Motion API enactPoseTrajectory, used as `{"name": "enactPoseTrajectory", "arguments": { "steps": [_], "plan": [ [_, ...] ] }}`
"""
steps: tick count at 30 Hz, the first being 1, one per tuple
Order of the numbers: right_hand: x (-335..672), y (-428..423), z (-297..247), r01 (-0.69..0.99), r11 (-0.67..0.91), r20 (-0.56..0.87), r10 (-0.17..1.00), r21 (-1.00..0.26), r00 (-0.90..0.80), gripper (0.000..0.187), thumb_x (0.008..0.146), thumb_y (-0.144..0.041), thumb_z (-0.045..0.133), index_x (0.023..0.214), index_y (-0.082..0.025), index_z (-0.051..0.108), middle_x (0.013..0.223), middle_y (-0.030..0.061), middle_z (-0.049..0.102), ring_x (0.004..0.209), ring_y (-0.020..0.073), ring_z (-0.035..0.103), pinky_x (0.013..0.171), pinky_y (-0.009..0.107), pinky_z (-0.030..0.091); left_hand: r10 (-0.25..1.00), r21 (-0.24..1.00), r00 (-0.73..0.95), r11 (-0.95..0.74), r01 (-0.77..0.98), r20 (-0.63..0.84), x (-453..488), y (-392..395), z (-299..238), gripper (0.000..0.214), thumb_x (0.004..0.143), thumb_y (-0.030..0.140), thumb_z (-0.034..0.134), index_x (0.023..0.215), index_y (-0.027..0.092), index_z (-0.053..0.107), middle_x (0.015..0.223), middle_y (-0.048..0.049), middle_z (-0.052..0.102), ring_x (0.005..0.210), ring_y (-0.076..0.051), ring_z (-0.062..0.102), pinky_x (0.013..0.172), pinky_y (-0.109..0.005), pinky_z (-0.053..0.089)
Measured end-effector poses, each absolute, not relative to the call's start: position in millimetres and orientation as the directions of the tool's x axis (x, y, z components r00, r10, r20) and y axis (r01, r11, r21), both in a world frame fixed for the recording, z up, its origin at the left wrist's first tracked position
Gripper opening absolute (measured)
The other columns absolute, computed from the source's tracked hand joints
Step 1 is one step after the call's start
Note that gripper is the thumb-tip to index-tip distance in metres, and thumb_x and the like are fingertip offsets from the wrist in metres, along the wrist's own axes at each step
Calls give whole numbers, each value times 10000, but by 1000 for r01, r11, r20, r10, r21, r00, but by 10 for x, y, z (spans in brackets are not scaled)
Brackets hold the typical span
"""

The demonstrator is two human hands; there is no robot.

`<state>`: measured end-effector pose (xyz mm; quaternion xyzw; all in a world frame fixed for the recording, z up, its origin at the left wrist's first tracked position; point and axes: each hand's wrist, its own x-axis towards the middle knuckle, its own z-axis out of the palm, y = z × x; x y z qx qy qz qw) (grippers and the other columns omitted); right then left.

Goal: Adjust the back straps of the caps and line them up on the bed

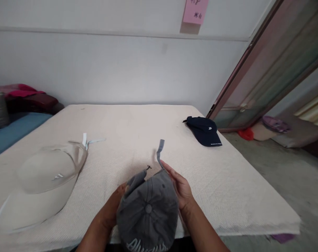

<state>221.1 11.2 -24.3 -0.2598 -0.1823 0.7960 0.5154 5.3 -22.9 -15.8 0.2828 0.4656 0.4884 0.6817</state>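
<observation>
A grey baseball cap [148, 210] with white lettering on its front sits between my two hands at the near edge of the cream mattress [138, 129]. Its rear strap sticks up, one end with a small metal buckle. My left hand [114, 206] grips the cap's left side, its fingers mostly hidden behind the crown. My right hand [181, 189] holds the cap's right side, with its fingers curled against the fabric near the strap.
A beige wide-brim hat [43, 182] lies at the left of the mattress. A navy cap [204, 130] rests at the far right corner. Red and grey bedding [19, 98] is piled at the far left. A sliding glass door [266, 70] stands at the right over concrete floor [279, 182].
</observation>
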Motion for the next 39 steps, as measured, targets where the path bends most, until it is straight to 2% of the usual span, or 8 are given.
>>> {"name": "enactPoseTrajectory", "arguments": {
  "steps": [4,14,18,22,27,30,34,39],
  "plan": [
    [2240,97,-230,-732,-374,-209,927,-570,-311,456,714,-204,646,1169,-190,624,852,27,698,702,145,627,713,269,472,863,754,315,500,-425,-395,78,-206,-57,262,637,141,722,892,198,731,728,-59,719,602,-203,645,562,-300,483],
    [2209,166,-201,-605,-355,-153,921,-713,-359,170,658,-108,676,809,-176,640,812,20,674,703,127,598,664,233,438,877,710,18,399,-580,-479,125,49,-264,465,520,37,545,937,161,711,733,-24,727,649,-207,662,636,-313,500],
    [2222,297,-226,-649,-252,-146,966,-718,-214,87,717,-171,677,798,-175,646,790,33,680,745,145,605,708,249,449,932,790,-71,259,-556,-355,156,73,-239,293,656,180,589,914,132,719,844,-47,735,774,-209,655,736,-308,496],
    [2277,392,-209,-726,-141,-159,986,-673,-44,149,684,-132,707,797,-202,638,696,-17,627,609,115,554,607,240,449,935,878,-124,258,-403,-331,187,58,-170,262,703,342,682,848,128,724,777,-49,727,703,-195,641,702,-288,491],
    [2244,355,-205,-689,-248,-190,969,-681,-160,146,710,-188,700,832,-181,619,749,10,645,622,115,573,565,238,431,915,840,-61,337,-426,-398,243,54,-207,251,669,309,734,873,164,713,720,-6,704,611,-139,618,596,-229,465],
    [2140,332,-279,-550,-299,-238,954,-780,-181,129,708,-188,652,830,-171,613,754,23,657,608,117,575,543,236,408,923,846,-12,347,-404,-384,273,45,-229,216,667,290,730,829,149,709,701,-10,693,583,-124,602,571,-215,450],
    [2028,373,-442,-120,-222,-213,974,-968,-79,95,686,-160,576,769,-193,606,675,-1,627,586,142,565,537,266,390,946,866,29,307,-394,-322,299,37,-219,185,678,237,701,841,151,691,762,-32,706,645,-131,617,612,-215,458],
    [2050,431,-577,296,-65,-40,995,-953,91,110,671,-107,580,653,-215,585,639,-1,568,627,157,485,613,303,326,946,857,23,302,-417,-322,309,48,-218,187,681,181,669,866,159,662,695,-17,681,606,-119,593,584,-204,443]
  ]
}}
